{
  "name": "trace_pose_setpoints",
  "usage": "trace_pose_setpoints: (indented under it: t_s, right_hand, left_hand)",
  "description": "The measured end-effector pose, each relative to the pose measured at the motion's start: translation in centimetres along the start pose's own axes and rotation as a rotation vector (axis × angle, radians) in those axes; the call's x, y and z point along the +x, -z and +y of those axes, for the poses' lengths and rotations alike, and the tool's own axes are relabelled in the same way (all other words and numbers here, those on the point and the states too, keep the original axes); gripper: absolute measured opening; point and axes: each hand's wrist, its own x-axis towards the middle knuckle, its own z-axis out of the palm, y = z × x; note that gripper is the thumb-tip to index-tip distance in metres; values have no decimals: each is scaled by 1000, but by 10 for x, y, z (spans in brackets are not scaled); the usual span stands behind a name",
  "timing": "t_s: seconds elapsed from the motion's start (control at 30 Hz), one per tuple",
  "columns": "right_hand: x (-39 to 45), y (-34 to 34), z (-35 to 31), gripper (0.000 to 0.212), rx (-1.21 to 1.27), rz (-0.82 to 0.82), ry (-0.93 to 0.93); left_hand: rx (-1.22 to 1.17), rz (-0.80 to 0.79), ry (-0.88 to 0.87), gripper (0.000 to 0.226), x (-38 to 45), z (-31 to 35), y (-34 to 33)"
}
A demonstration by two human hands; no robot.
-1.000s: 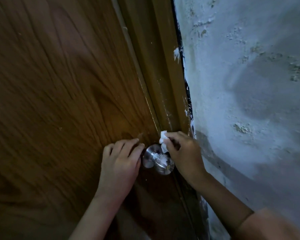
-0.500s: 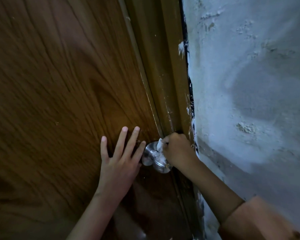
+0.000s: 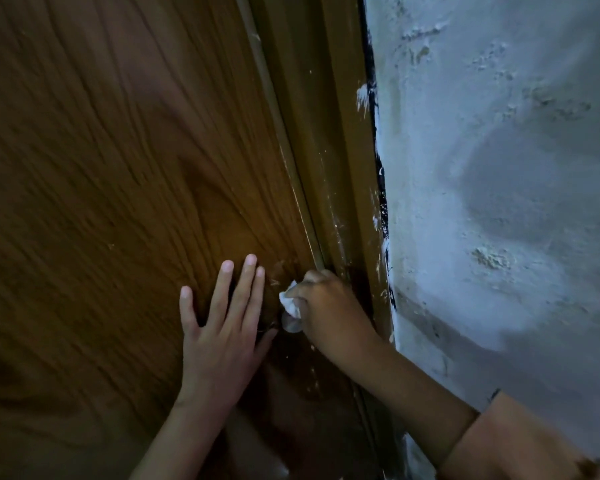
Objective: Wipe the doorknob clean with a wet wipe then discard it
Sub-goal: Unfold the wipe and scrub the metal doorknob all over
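Observation:
A metal doorknob [image 3: 291, 326] sits low on a brown wooden door [image 3: 118, 168]; only a small silvery part shows under my right hand. My right hand [image 3: 329, 313] covers the knob, shut on a crumpled white wet wipe [image 3: 290, 303] that pokes out at its left side. My left hand [image 3: 226, 327] lies flat on the door just left of the knob, fingers spread and pointing up, holding nothing.
The brown door frame [image 3: 347, 168], flecked with white paint, runs down right of the door. A rough whitewashed wall [image 3: 499, 202] fills the right side. The scene is dim.
My right hand has slid left over the knob with the wipe, hiding most of it. My left hand has gone from curled fingers to flat and spread on the door.

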Motion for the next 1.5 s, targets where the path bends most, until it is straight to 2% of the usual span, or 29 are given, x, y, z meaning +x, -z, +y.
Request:
trace_pose_setpoints:
  t_s: [0.17,0.3,0.4,0.57,0.7,0.8,0.93,1.17,1.3,1.37,1.5]
  right_hand:
    - [2,0,4,28,-22,98,-145]
    - [-2,-4,-2,20,-157,142,6]
    - [-3,-5,-6,20,-210,76,51]
    - [5,13,5,26,-112,42,-142]
    - [6,18,1,18,41,10,-219]
    - [2,15,-6,18,76,-39,-164]
    - [-3,7,-12,21,-35,-26,-63]
    - [9,15,-1,14,50,-31,-289]
    - [13,20,2,13,41,-13,-347]
    - [12,20,-2,14,10,-36,-322]
    - [2,13,-19,16,18,-122,-151]
  left_hand:
    - [-2,-14,1,97,-1,-1,2]
    - [3,-36,21,99,0,2,0]
    - [11,-43,26,100,1,4,0]
    - [-15,-24,24,100,1,4,0]
    - [-3,-23,29,102,2,5,0]
    - [24,-27,26,101,3,6,-1]
    - [43,-23,26,101,5,7,-2]
    - [24,-16,24,101,6,7,1]
    - [30,-22,34,102,7,7,1]
    - [36,-31,31,104,7,8,0]
    - [41,-33,32,103,7,8,-1]
